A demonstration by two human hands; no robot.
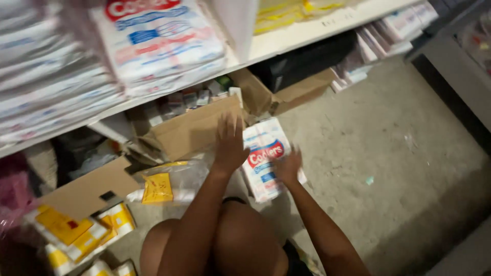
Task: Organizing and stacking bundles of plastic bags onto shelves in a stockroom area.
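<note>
the right hand (288, 166) grips a soft, light white plastic packet (263, 156) by its edge on the floor (388, 153), the left hand (230, 143) hovering spread open.

Setting: a shop stockroom or small store aisle. A white shelf (307, 36) runs overhead, loaded with stacked plastic-wrapped white packs (158, 46) printed in red and blue. Below it, on a bare concrete floor (388, 153), stand open cardboard boxes (194, 128) holding small cartons, more wrapped packs (394, 28) further along, and yellow-and-white packets (76, 230) piled at the near left. Goods appear in bulk, many identical units together, kept in shipping cartons rather than household storage. Lighting is dim; the floor is dusty and unfinished.
</note>
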